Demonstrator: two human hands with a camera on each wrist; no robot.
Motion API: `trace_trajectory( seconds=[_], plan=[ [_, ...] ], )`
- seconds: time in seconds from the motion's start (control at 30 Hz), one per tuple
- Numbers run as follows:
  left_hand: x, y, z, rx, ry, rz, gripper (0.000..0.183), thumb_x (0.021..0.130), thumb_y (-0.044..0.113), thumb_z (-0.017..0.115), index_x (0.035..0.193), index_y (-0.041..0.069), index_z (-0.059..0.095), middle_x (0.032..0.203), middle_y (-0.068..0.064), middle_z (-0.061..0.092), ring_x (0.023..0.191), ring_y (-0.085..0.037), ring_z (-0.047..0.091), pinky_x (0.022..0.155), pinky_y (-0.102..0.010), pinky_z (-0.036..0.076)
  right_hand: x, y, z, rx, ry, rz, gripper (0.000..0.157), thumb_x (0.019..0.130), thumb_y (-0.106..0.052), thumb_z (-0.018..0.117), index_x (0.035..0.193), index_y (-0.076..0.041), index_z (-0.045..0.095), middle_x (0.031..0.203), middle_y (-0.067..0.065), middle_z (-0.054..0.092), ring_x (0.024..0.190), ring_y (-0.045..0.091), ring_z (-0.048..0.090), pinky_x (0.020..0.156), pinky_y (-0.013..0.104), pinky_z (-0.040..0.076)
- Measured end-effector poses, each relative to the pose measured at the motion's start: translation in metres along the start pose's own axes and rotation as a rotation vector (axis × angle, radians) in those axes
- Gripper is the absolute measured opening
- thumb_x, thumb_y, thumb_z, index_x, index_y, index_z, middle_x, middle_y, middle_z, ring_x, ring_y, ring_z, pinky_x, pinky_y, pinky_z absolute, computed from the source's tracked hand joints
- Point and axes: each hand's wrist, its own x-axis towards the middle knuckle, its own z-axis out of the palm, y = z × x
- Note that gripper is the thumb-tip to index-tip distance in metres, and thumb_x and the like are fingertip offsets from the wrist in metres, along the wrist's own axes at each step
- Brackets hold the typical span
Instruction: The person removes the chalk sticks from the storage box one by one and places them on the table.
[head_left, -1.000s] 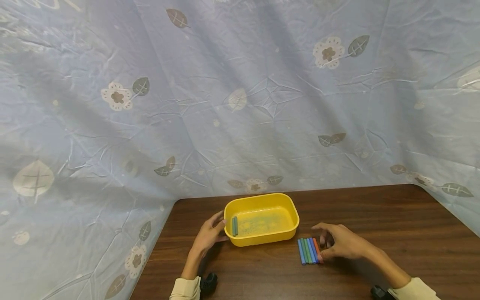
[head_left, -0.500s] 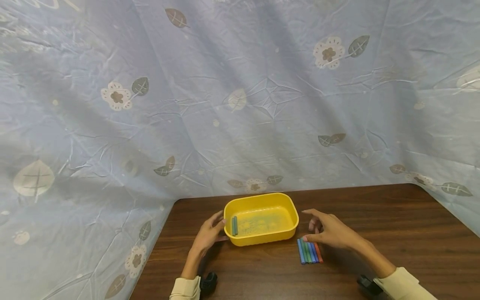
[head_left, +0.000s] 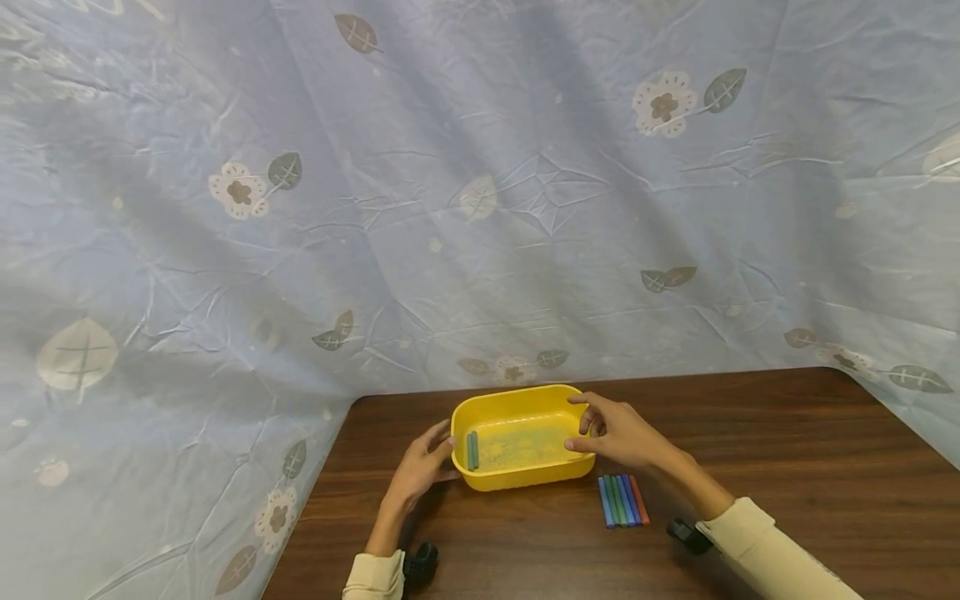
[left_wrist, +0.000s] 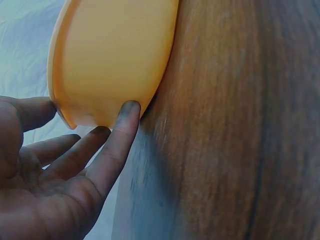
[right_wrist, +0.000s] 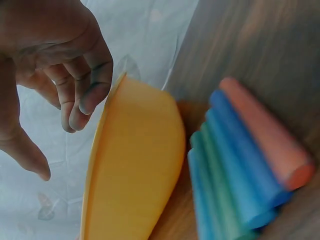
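Note:
At the left end of a yellow plastic tub [head_left: 510,481] is my left hand [head_left: 415,471]. In the left wrist view its fairly straight fingers [left_wrist: 112,155] touch the outer wall, and the thumb meets the rim. My right hand [head_left: 618,429] hovers over the tub's right end and holds nothing. Its thumb stands apart, and some of its fingers bend loosely in the right wrist view. Two green chalk sticks [head_left: 472,451] lie inside the tub by the left wall. On the table, right of the tub, several chalk sticks [head_left: 623,501] lie side by side in blue, green and red.
The dark wood-grain table [head_left: 750,450] extends to the right and in front of the tub. A pale blue curtain [head_left: 480,250] with leaf and flower prints hangs behind the table's far edge. Greenish dust marks the tub's floor.
My right hand has moved left and away from me, from beside the chalk row to above the tub's right end. The left hand and the chalk row have stayed in place.

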Motion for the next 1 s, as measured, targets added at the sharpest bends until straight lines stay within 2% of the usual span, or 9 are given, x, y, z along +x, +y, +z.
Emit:
trace_trajectory(
  seconds=[0.2,0.43,0.77,1.0],
  plan=[
    [0.0,0.001,0.0,-0.003,-0.002,0.001,0.059,0.112,0.013,0.056,0.165,-0.004,0.035,0.16,-0.039,0.044,0.135,-0.053,0.06,0.088,-0.051,0.07,0.018,-0.009,0.008,0.01,-0.015,-0.018,0.079,0.097,-0.05,0.079,0.157,-0.007,0.051,0.104,-0.003,0.07,0.089,0.011,0.065,0.071,0.027,0.056],
    [-0.001,0.002,0.0,0.002,-0.008,0.007,0.059,0.112,0.014,0.056,0.165,-0.003,0.035,0.159,-0.04,0.044,0.134,-0.053,0.061,0.088,-0.05,0.07,0.031,-0.013,0.023,0.026,-0.028,-0.046,0.077,0.098,-0.047,0.079,0.156,-0.005,0.051,0.105,0.001,0.072,0.093,0.013,0.067,0.076,0.027,0.059],
    [-0.002,0.002,-0.001,0.003,-0.013,0.009,0.058,0.113,0.012,0.055,0.164,-0.006,0.034,0.162,-0.04,0.04,0.138,-0.055,0.057,0.088,-0.052,0.07,0.052,-0.022,0.041,0.11,-0.085,-0.018,0.078,0.098,-0.042,0.079,0.158,-0.001,0.049,0.104,0.001,0.069,0.087,0.013,0.067,0.071,0.027,0.058],
    [-0.002,0.002,-0.001,-0.004,-0.018,0.013,0.059,0.113,0.013,0.054,0.164,-0.006,0.033,0.162,-0.039,0.04,0.137,-0.054,0.058,0.089,-0.051,0.07,0.064,-0.025,0.058,0.147,-0.114,-0.008,0.083,0.094,-0.042,0.083,0.158,-0.001,0.049,0.104,0.001,0.07,0.086,0.012,0.069,0.07,0.028,0.06]
  ],
)
